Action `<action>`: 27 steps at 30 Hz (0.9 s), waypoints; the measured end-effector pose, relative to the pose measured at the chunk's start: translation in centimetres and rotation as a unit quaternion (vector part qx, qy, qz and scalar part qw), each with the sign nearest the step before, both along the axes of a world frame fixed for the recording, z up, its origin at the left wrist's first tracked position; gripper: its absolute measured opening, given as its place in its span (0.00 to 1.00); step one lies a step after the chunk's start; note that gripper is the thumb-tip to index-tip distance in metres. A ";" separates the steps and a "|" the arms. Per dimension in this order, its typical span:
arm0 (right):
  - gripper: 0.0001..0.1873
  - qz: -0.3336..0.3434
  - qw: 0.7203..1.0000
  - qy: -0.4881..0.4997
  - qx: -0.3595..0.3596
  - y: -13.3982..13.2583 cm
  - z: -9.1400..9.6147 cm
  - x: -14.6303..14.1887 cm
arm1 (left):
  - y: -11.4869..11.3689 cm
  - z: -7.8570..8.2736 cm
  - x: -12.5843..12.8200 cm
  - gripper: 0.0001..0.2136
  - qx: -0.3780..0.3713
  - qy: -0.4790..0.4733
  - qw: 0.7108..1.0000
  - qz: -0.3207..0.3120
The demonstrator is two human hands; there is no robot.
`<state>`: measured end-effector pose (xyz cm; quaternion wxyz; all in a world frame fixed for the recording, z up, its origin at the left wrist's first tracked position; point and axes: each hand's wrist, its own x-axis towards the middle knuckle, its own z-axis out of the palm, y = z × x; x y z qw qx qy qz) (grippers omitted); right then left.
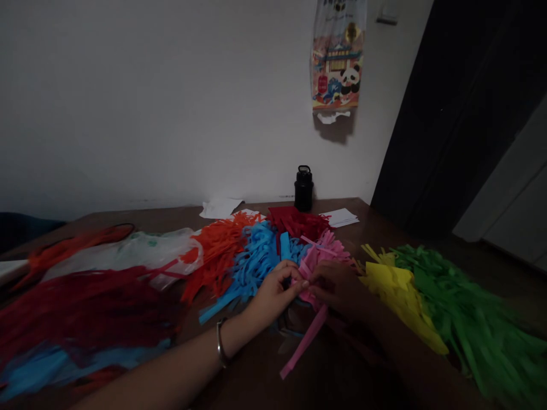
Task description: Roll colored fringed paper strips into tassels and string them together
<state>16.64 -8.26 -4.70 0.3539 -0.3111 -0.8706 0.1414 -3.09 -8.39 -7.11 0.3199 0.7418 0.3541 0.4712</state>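
My left hand (280, 291), with a metal bangle (221, 343) at the wrist, pinches a bunch of pink fringed strips (322, 250). From the other side my right hand (335, 285) grips the same bunch with bent fingers, its outline dim in shadow. One loose pink strip (304, 344) hangs below the hands toward me. Just behind and to the left lies a blue fringed bundle (258, 253). Dark red fringe (294, 221) sits beyond the pink bunch. What exactly is between the fingertips is partly covered.
Orange fringe (213, 250), a clear plastic bag (123, 256) and dark red strips (85, 307) spread leftward. Yellow (397, 296) and green fringe (461, 307) lie right. A black bottle (303, 191) and white papers (341, 217) stand near the wall, beneath a hanging panda-printed bag (337, 68).
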 end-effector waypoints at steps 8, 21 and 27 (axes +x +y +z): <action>0.05 -0.004 1.000 -0.004 -0.007 -0.1 0.2 0.0 | 0.0 0.0 0.0 0.10 0.003 0.005 1.000 0.003; 0.06 -0.009 1.000 -0.002 0.000 0.3 -0.2 -0.2 | 0.2 -0.4 -0.1 0.09 0.003 0.006 1.000 -0.001; 0.06 -0.009 1.000 -0.004 0.002 -0.1 0.0 -0.4 | 0.1 -0.4 0.0 0.09 0.003 0.003 1.000 0.004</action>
